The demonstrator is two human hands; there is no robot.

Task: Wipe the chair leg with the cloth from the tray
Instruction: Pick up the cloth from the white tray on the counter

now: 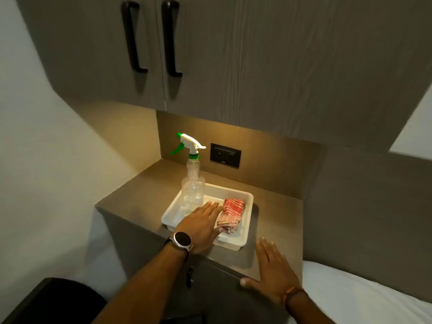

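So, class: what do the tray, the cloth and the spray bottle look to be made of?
Tray: probably plastic, white, smooth, with a moulded rim. Cloth: woven fabric, red-and-white stripes, soft crumpled folds. Spray bottle: clear plastic body, ribbed neck, white-and-green plastic trigger.

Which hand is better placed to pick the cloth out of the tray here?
Left. The left hand is already over the tray, fingers open beside the cloth. The right hand lies flat near the counter edge, outside the tray.
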